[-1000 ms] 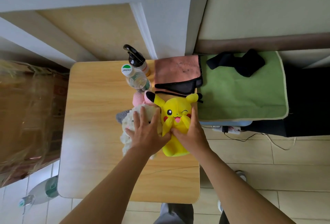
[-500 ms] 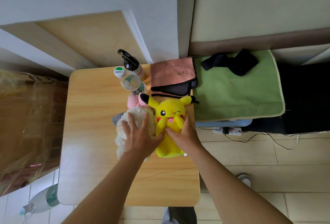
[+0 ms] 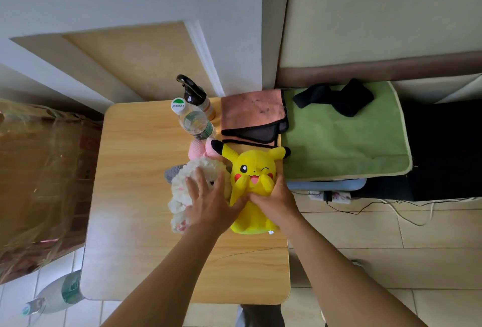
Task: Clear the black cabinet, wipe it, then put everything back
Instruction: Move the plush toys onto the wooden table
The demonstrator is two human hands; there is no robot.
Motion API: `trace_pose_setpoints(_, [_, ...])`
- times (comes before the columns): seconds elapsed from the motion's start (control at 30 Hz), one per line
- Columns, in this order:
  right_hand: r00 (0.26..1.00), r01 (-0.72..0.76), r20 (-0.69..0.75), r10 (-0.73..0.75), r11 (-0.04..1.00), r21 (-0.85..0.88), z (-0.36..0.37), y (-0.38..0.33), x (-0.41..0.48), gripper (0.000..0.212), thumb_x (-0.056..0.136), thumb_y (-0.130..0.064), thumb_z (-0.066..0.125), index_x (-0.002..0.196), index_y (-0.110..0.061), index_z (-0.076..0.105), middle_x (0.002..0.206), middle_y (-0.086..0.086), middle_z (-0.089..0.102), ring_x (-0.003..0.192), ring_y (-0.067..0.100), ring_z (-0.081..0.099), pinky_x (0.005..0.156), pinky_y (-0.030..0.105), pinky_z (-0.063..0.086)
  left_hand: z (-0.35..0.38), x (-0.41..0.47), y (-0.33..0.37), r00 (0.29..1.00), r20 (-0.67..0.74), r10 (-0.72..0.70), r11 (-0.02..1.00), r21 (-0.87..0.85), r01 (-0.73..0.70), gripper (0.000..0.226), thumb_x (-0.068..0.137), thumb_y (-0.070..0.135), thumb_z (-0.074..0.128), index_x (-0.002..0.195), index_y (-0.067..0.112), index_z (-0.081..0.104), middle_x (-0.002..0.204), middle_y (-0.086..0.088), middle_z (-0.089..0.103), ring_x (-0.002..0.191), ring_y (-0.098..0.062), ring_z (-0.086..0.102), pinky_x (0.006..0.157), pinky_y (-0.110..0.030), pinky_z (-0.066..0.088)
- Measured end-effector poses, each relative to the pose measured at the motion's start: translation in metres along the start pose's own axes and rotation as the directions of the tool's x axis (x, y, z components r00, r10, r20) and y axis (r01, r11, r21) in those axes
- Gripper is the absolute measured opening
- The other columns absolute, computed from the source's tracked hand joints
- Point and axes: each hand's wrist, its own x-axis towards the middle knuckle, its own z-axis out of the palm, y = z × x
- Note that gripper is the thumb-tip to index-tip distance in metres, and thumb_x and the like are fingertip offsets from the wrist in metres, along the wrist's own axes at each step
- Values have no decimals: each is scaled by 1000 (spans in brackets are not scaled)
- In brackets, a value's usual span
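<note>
Two plush toys under both hands on a light wooden table point(image 3: 146, 196).

The left hand point(image 3: 211, 204) lies flat with its fingers spread on the white fluffy plush toy point(image 3: 193, 172). The right hand point(image 3: 273, 201) grips the yellow plush toy point(image 3: 254, 167) just beside it, thumb across the front and fingers along the toy's side. Behind the toys stand a clear plastic water bottle point(image 3: 194, 120) and a dark brown spray bottle point(image 3: 195, 94), next to a pink cloth point(image 3: 250, 110). The black cabinet point(image 3: 443, 149) stands to the right, topped by a green mat point(image 3: 339, 139).
</note>
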Motion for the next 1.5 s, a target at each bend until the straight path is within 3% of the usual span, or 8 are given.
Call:
trace_pose_setpoints(0.13, [1000, 23, -19, -23, 999, 25, 1, 2, -1, 112, 76, -45, 80, 157, -45, 4, 150, -1, 45, 130, 31, 51, 101, 44, 48, 0, -3, 8, 1000, -7, 5, 1000, 13, -5, 89, 78, 87, 44, 151, 48, 12, 163, 0, -26, 150, -36, -23, 105, -68, 32])
trace_pose_setpoints(0.3, [1000, 7, 14, -7, 999, -41, 5, -4, 4, 111, 76, -50, 77, 160, -34, 5, 158, 3, 36, 137, 32, 45, 107, 47, 45, 0, -2, 3, 1000, -26, 16, 1000, 7, -16, 88, 81, 84, 44, 153, 45, 13, 164, -3, -24, 150, -36, -22, 109, -66, 31])
trace_pose_setpoints(0.5, [995, 70, -66, -80, 987, -143, -5, -10, -11, 118, 72, -62, 75, 159, -39, -1, 151, 7, 38, 134, 32, 47, 102, 48, 48, -11, -11, 5, 1000, -10, 27, 999, 27, -27, 95, 80, 77, 53, 156, 42, 8, 165, -5, -24, 151, -36, -21, 112, -66, 29])
trace_pose_setpoints(0.73, [985, 157, -18, -170, 942, -297, -46, -37, -54, 106, 80, -61, 68, 159, -38, 1, 145, 7, 37, 131, 31, 45, 99, 47, 48, -64, -43, 22, 991, -56, 119, 993, -7, -119, 82, 79, 61, 63, 142, 51, 11, 167, -9, -6, 153, -35, -6, 114, -56, 31])
trace_pose_setpoints(0.87, [967, 231, -34, -251, 929, -289, -85, -58, -93, 102, 82, -59, 68, 160, -38, 5, 145, 9, 38, 133, 30, 44, 102, 42, 45, -100, -71, 43, 987, -99, 129, 991, -9, -130, 92, 80, 63, 63, 154, 43, 14, 167, -9, -3, 153, -34, -1, 114, -54, 33])
trace_pose_setpoints(1.13, [908, 362, -124, -400, 898, -250, -204, -88, -182, 96, 84, -58, 65, 158, -43, 5, 149, 6, 34, 134, 27, 44, 106, 44, 43, -176, -144, 173, 935, -180, 305, 946, -57, -319, 97, 66, 74, 50, 153, 43, 20, 163, -8, 20, 149, -33, 17, 114, -53, 34])
trace_pose_setpoints(1.2, [881, 403, -156, -446, 882, -245, -247, -86, -204, 94, 86, -58, 63, 158, -43, 5, 153, 5, 30, 136, 26, 43, 105, 44, 44, -189, -168, 215, 917, -174, 360, 929, -28, -370, 91, 77, 68, 56, 155, 39, 19, 162, -8, 20, 149, -33, 20, 117, -49, 32])
trace_pose_setpoints(1.5, [790, 417, -413, -453, 891, -180, -467, 7, -303, 84, 94, -41, 61, 161, -33, 10, 157, 11, 28, 141, 28, 38, 107, 35, 39, -186, -280, 403, 782, -150, 605, 796, 88, -599, 83, 86, 53, 63, 156, 37, 21, 161, -9, 22, 143, -32, 35, 115, -45, 35])
